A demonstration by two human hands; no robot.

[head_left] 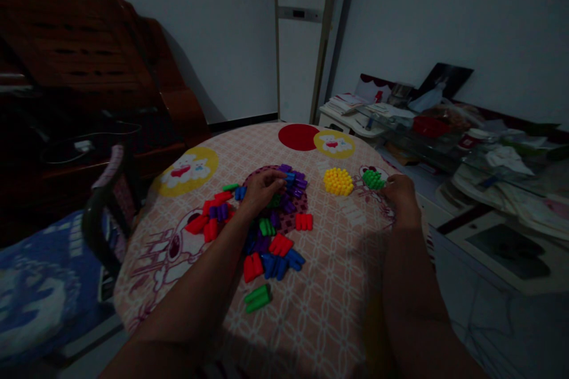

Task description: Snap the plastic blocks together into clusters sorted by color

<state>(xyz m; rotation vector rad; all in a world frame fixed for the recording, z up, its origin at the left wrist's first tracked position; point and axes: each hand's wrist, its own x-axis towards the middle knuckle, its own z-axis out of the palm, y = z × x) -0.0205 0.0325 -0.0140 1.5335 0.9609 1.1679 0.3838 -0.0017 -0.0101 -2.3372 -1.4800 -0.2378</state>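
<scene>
A round table (338, 284) with a patterned pink cloth holds a scattered pile of plastic blocks (267, 237) in red, blue, purple and green. My left hand (262, 189) reaches into the far side of the pile, fingers curled and pinching among blue and purple pieces (293, 180). A joined cluster of yellow blocks (338, 181) sits to the right of the pile. Beyond it lies a small green cluster (372, 179). My right hand (400, 192) rests closed on the cloth right beside the green cluster, touching or holding its edge.
A dark chair (104, 213) stands at the table's left edge, with a blue patterned cloth (35, 284) beside it. Dark wooden furniture (89, 71) fills the left. A cluttered glass-topped low table (444, 130) stands at the right. The room is dim.
</scene>
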